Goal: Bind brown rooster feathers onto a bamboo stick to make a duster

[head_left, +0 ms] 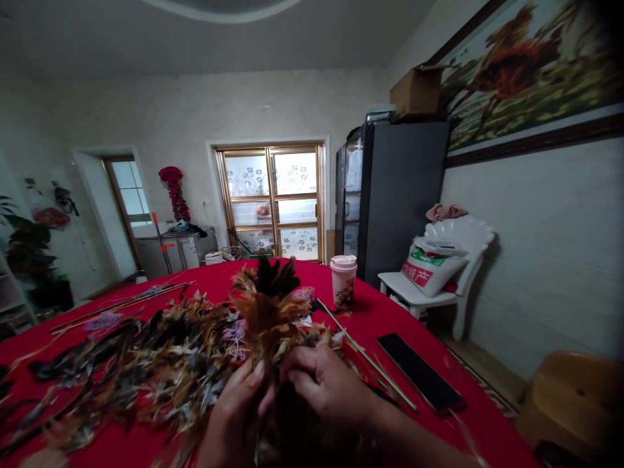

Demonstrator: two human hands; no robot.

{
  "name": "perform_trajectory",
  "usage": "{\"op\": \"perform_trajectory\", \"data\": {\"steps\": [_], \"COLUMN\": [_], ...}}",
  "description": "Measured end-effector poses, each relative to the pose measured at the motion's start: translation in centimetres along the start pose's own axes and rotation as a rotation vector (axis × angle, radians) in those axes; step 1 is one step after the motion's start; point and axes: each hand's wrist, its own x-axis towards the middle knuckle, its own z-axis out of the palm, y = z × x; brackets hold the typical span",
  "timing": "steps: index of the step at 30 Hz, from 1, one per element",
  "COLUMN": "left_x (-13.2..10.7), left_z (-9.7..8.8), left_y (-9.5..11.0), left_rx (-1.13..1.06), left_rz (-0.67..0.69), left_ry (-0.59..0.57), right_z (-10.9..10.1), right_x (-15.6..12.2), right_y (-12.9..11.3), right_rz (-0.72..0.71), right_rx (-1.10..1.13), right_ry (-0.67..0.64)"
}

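Note:
Both hands meet low in the middle of the view over a red table (370, 318). My left hand (238, 409) and my right hand (326, 383) have their fingers closed round the base of an upright bunch of brown and black feathers (268, 299). A wide heap of loose feathers (141, 364) lies on the cloth to the left of the hands. A thin green stick (365, 357) lies just to the right of my right hand.
A black phone (419, 374) lies at the table's right edge. A lidded paper cup (343, 281) stands behind the stick. Long thin sticks (121, 302) rest at the far left. A white chair (448, 273) with a bag, a dark fridge (390, 195) and a wooden stool (575, 396) stand to the right.

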Motion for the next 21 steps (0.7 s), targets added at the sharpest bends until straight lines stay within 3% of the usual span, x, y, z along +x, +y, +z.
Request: {"op": "perform_trajectory", "data": {"steps": [3,7,16,21], "left_x": [0.5,0.9,1.1,0.2], "left_z": [0.3,0.2,-0.6,0.4], "left_y": [-0.6,-1.7,-4.3,-3.2], "left_rx": [0.218,0.506,1.036,1.034], "left_rz": [0.166,0.409,0.519,0.497], "left_ry": [0.127,0.187,0.201,0.182], "right_z": [0.1,0.5,0.9,0.2], "right_x": [-0.4,-0.6,-0.5,-0.1], "right_y": [-0.9,-1.2,-1.2,-1.3], "right_rz": [-0.075,-0.096,0.031,0.137], "right_rx": [-0.046,-0.052,0.147,0.116], "right_ry": [0.027,0.047,0.032,0.065]}}
